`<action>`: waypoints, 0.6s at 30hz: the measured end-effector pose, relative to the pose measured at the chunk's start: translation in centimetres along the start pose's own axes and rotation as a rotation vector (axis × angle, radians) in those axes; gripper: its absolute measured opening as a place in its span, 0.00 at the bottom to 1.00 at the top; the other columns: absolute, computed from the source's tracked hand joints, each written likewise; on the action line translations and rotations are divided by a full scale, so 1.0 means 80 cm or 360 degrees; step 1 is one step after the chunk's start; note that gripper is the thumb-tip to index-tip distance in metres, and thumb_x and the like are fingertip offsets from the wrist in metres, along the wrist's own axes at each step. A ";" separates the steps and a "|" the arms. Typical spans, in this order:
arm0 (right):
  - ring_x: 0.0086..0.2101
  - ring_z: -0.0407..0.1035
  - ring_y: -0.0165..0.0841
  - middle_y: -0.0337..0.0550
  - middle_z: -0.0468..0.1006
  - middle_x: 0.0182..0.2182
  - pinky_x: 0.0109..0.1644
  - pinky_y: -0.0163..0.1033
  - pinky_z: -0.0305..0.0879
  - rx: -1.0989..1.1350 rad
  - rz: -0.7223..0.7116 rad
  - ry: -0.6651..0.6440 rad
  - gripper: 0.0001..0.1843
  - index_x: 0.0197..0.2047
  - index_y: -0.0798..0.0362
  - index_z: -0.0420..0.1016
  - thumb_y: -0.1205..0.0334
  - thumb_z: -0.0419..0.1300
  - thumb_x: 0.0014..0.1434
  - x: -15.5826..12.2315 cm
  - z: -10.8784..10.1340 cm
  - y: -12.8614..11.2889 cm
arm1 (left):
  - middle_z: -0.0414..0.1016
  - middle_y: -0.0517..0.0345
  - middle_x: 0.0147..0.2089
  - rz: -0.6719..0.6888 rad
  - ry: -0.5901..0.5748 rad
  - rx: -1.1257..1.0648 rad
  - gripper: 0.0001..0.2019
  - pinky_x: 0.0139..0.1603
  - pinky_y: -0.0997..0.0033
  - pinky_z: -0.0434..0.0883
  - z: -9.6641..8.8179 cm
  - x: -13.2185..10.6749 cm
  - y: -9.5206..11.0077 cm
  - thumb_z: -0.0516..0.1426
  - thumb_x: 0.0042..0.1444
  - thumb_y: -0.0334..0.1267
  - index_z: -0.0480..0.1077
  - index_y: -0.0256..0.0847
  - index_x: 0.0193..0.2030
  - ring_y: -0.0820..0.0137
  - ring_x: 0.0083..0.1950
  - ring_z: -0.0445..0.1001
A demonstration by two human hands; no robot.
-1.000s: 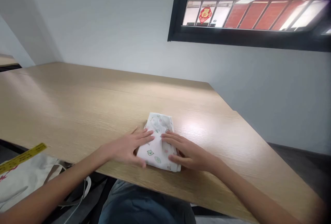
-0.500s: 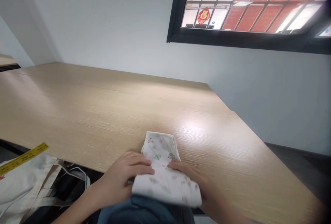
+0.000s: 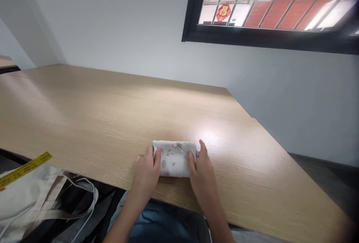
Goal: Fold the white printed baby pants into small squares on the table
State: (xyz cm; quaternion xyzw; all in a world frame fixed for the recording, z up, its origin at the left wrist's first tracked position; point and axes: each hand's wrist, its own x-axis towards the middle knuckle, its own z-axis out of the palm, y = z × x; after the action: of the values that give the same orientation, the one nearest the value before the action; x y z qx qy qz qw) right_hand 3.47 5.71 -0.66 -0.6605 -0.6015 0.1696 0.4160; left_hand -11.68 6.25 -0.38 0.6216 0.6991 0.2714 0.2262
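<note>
A white cloth (image 3: 176,160) printed with small animals and leaves lies folded into a compact rectangle near the front edge of the wooden table (image 3: 112,119). My left hand (image 3: 147,168) grips its left end, thumb on top and fingers round the side. At the opposite end, my right hand (image 3: 201,166) holds it with the thumb pressed on top and the index finger raised. The cloth's underside is hidden.
To the lower left, below the table edge, is a cream tote bag (image 3: 30,194) with looped handles. A yellow printed strip (image 3: 26,168) lies over it. Behind the table, a dark-framed barred window (image 3: 252,37) sits in the pale wall.
The cloth's longer far part has been folded over, leaving a shorter bundle lying flat on the table. Both hands have moved from its top to its two ends.
</note>
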 end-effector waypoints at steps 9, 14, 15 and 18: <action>0.61 0.40 0.47 0.51 0.47 0.61 0.59 0.64 0.41 -0.0378 -0.0791 0.0217 0.24 0.62 0.49 0.51 0.67 0.41 0.63 -0.012 0.008 -0.010 | 0.44 0.57 0.68 0.0588 0.0351 0.0396 0.23 0.58 0.32 0.39 0.028 -0.006 0.009 0.42 0.62 0.40 0.50 0.49 0.64 0.48 0.67 0.36; 0.62 0.35 0.46 0.53 0.45 0.63 0.60 0.60 0.45 -0.0411 -0.0574 -0.0299 0.30 0.65 0.58 0.43 0.55 0.43 0.64 -0.012 -0.007 0.017 | 0.41 0.51 0.68 0.0511 0.0122 0.0435 0.26 0.61 0.40 0.45 0.019 -0.014 -0.019 0.42 0.61 0.49 0.50 0.44 0.65 0.50 0.67 0.40; 0.61 0.38 0.46 0.56 0.46 0.63 0.59 0.58 0.49 -0.0351 -0.0438 -0.0329 0.32 0.65 0.61 0.42 0.52 0.42 0.64 -0.012 -0.015 0.025 | 0.42 0.47 0.68 0.0453 0.0123 0.0401 0.28 0.62 0.43 0.46 0.014 -0.016 -0.027 0.42 0.61 0.50 0.50 0.39 0.65 0.52 0.67 0.41; 0.55 0.58 0.47 0.59 0.62 0.56 0.53 0.56 0.60 -0.0214 -0.0079 -0.0127 0.31 0.61 0.60 0.52 0.47 0.41 0.63 -0.020 -0.042 0.043 | 0.42 0.41 0.67 0.0305 0.0157 0.0188 0.31 0.63 0.50 0.49 0.000 -0.018 -0.044 0.41 0.61 0.51 0.47 0.30 0.65 0.57 0.68 0.41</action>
State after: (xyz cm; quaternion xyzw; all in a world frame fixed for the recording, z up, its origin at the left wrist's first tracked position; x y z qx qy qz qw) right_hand 7.78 3.29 -1.70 -0.6647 -0.6438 0.1445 0.3504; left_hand -14.13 4.57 -2.73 0.6838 0.6615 0.2804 0.1275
